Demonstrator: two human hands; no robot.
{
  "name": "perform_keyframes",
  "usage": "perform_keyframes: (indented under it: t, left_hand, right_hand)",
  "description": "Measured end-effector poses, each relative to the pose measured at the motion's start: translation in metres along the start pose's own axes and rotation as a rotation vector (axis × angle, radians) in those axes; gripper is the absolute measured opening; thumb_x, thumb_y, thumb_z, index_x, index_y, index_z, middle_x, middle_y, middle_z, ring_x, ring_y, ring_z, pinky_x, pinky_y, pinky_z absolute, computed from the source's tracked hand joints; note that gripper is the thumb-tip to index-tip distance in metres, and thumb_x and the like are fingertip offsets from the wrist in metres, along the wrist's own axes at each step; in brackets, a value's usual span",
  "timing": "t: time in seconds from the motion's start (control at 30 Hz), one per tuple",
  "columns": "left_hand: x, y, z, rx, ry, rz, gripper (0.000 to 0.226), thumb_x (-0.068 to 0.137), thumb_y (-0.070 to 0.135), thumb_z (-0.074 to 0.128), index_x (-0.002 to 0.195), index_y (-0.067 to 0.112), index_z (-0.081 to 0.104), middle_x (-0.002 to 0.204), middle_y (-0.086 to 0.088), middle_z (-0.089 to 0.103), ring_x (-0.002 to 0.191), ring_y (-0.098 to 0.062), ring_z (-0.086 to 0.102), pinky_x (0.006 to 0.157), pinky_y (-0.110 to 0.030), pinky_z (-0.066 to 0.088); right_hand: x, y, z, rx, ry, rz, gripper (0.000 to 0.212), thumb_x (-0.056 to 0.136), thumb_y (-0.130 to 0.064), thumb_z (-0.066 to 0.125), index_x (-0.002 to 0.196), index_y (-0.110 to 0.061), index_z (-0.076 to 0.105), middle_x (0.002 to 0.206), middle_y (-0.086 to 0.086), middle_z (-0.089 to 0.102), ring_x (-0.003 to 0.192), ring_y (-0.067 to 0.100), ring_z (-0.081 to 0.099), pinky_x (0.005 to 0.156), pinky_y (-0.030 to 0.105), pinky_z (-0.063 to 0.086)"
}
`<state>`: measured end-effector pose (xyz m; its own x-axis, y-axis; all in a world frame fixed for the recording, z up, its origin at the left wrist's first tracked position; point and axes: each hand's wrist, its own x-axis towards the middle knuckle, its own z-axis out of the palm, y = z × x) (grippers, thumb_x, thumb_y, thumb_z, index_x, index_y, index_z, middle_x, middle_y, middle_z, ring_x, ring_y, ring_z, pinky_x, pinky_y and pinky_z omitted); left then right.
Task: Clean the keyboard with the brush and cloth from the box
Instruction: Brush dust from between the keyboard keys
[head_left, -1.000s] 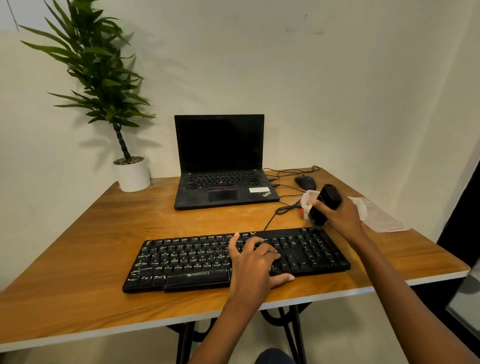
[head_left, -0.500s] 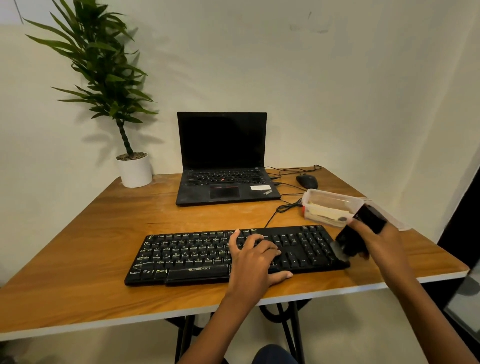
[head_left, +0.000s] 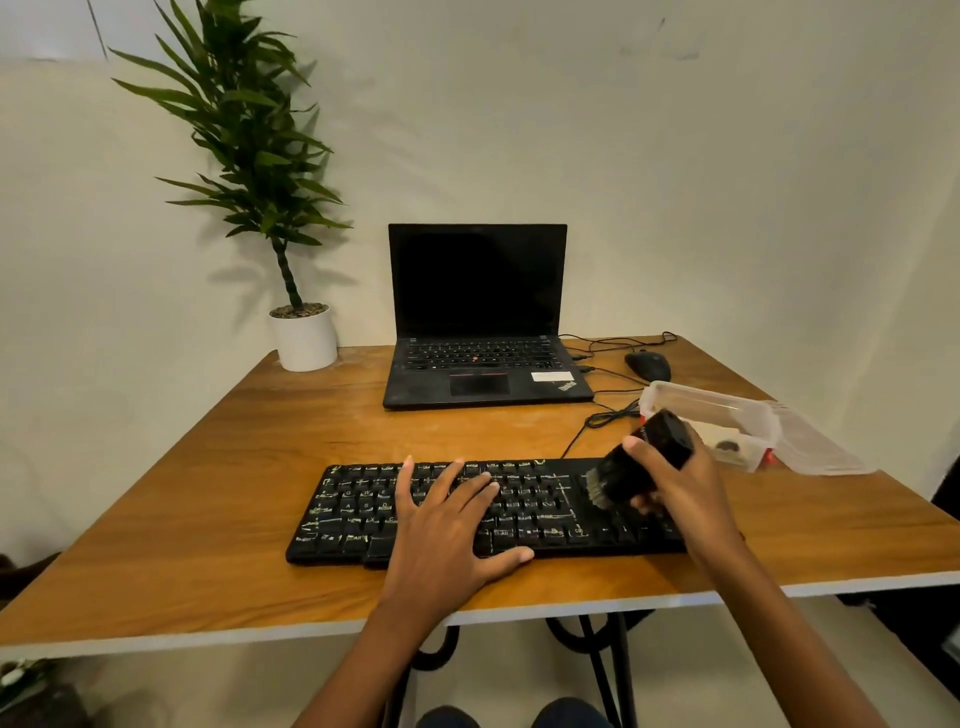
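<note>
Over the keyboard's (head_left: 488, 512) right end, right hand (head_left: 680, 480) fingers curl round the black brush (head_left: 641, 462), bristles at the keys. Left hand (head_left: 447, 535) lies flat, fingers straight, on the middle keys. Clear box (head_left: 709, 415) sits just behind on the table (head_left: 208, 499).

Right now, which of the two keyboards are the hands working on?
The separate keyboard in front: the left hand rests on it and the right hand holds the brush over it. The laptop is untouched.
</note>
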<state>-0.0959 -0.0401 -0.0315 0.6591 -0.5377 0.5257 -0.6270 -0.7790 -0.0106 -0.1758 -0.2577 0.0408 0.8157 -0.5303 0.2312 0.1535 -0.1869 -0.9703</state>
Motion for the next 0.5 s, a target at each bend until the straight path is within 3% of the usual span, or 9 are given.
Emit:
perform_keyframes:
  t: [0.07, 0.23, 0.4, 0.5]
  left_hand:
    - [0.0, 0.0, 0.001, 0.022, -0.006, -0.001, 0.082, 0.081, 0.082, 0.02, 0.111, 0.025, 0.07, 0.118, 0.01, 0.066, 0.125, -0.017, 0.053, 0.109, -0.059, 0.01]
    - [0.001, 0.0, 0.002, 0.035, -0.019, -0.011, 0.082, 0.081, 0.083, 0.019, 0.11, 0.026, 0.07, 0.117, 0.01, 0.067, 0.125, -0.017, 0.053, 0.11, -0.059, 0.009]
    - [0.0, -0.001, 0.002, 0.031, -0.029, -0.022, 0.083, 0.081, 0.083, 0.018, 0.109, 0.025, 0.071, 0.117, 0.009, 0.067, 0.123, -0.018, 0.054, 0.11, -0.059, 0.008]
    - [0.0, 0.0, 0.001, 0.029, -0.049, -0.023, 0.083, 0.081, 0.083, 0.017, 0.109, 0.026, 0.071, 0.116, 0.009, 0.067, 0.122, -0.017, 0.055, 0.111, -0.059, 0.007]
  right_hand:
    - [0.011, -0.004, 0.009, -0.103, 0.002, -0.065, 0.011, 0.088, -0.023, 0.06, 0.094, -0.024, 0.051, 0.084, -0.001, 0.062, 0.062, 0.014, 0.059, 0.052, 0.028, 0.05]
    - [0.05, -0.002, 0.037, -0.304, -0.065, -0.147, 0.023, 0.088, -0.028, 0.062, 0.102, -0.017, 0.048, 0.082, 0.003, 0.063, 0.052, 0.014, 0.06, 0.042, 0.018, 0.048]
    - [0.058, 0.005, 0.055, -0.472, -0.259, -0.076, 0.024, 0.088, -0.027, 0.059, 0.105, -0.018, 0.044, 0.081, 0.001, 0.061, 0.048, 0.016, 0.057, 0.041, 0.02, 0.047]
    - [0.06, 0.001, 0.052, -0.507, -0.201, -0.08, 0.026, 0.087, -0.027, 0.06, 0.106, -0.019, 0.044, 0.089, 0.005, 0.061, 0.052, 0.016, 0.059, 0.04, 0.02, 0.047]
